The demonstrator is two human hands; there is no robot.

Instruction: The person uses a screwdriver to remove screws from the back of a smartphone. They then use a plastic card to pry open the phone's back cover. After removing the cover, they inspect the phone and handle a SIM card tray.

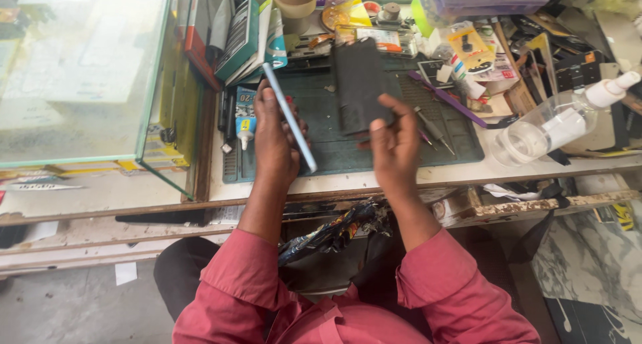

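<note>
The left hand grips a thin light-blue phone on edge over the green mat, while the right hand pinches a dark back panel (held tilted), which could slip onto the screwdrivers nearby.

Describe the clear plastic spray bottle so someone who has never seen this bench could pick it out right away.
Start at the dark green work mat in the middle of the bench, then look right, past the purple stick tool. There, near the bench's front edge, lies the clear plastic spray bottle, tipped on its side. It is the only see-through container there, and its white pump nozzle points toward the upper right.
</note>
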